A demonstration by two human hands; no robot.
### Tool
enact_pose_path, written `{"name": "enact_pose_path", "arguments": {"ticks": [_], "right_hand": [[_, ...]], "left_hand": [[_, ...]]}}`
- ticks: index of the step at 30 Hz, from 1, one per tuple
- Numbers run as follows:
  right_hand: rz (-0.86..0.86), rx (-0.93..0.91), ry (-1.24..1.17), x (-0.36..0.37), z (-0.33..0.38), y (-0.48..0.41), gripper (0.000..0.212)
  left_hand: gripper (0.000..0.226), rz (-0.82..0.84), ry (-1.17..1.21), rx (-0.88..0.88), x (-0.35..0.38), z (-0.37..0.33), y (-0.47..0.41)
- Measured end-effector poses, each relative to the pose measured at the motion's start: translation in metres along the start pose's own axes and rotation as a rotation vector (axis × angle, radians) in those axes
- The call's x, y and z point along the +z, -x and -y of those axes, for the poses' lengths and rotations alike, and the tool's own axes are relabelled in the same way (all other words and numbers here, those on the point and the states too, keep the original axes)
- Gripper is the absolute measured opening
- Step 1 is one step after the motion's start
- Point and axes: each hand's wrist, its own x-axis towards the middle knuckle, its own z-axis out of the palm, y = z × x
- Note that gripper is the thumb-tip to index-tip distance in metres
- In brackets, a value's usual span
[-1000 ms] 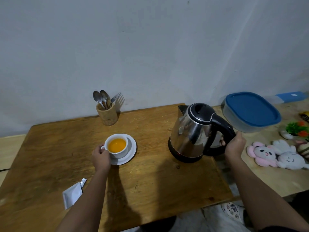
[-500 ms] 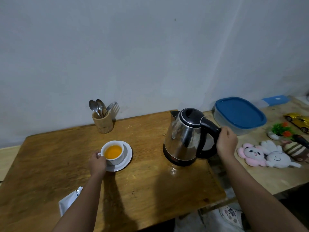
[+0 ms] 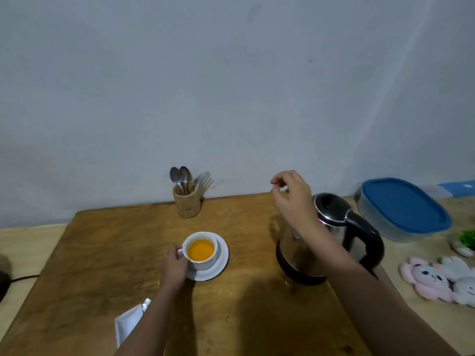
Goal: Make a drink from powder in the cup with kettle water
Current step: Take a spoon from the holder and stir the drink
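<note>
A white cup point(image 3: 203, 263) full of orange drink stands on a white saucer point(image 3: 221, 263) mid-table. My left hand point(image 3: 173, 268) grips the cup by its handle side. The steel kettle point(image 3: 331, 242) with black lid and handle rests on the table at the right, partly behind my right forearm. My right hand point(image 3: 293, 199) hovers in the air left of the kettle's lid, holding nothing, with fingers loosely curled and thumb near the forefinger. A torn white sachet point(image 3: 128, 323) lies near the table's front, partly hidden by my left arm.
A wooden holder point(image 3: 186, 201) with spoons and a fork stands at the back against the wall. Right of the table are a blue-lidded container point(image 3: 403, 209), a small plant point(image 3: 466, 240) and plush toys point(image 3: 437, 281). A black cable point(image 3: 18, 278) lies at the left.
My right hand has let go of the kettle handle and risen up and to the left, past the lid. The kettle now stands on the table. My left hand stays on the cup.
</note>
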Motion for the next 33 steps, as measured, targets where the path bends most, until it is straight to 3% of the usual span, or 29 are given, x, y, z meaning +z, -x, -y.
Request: {"name": "enact_pose_path", "arguments": {"ticks": [7, 11, 15, 19, 23, 29, 33], "right_hand": [[0.379, 0.228, -0.189, 0.141, 0.027, -0.036, 0.017], [0.415, 0.295, -0.174, 0.209, 0.034, -0.060, 0.021], [0.412, 0.315, -0.009, 0.266, 0.037, -0.085, 0.023], [0.439, 0.256, 0.352, 0.297, 0.041, -0.102, 0.023], [0.490, 0.335, 0.597, 0.316, 0.039, -0.116, 0.026], [0.465, 0.313, 0.712, 0.323, 0.038, -0.122, 0.024], [0.497, 0.252, 0.646, 0.315, 0.039, -0.119, 0.019]], "left_hand": [[0.019, 0.113, 0.018, 0.096, -0.015, 0.014, -0.004], [0.021, 0.147, 0.022, 0.164, -0.020, 0.026, -0.010], [0.027, 0.166, 0.004, 0.254, -0.019, 0.033, -0.016], [0.024, 0.190, 0.039, 0.229, -0.016, 0.042, -0.021], [0.027, 0.220, 0.082, 0.239, -0.016, 0.049, -0.021], [0.028, 0.244, 0.090, 0.289, -0.018, 0.050, -0.024], [0.027, 0.256, 0.098, 0.299, -0.019, 0.046, -0.023]]}}
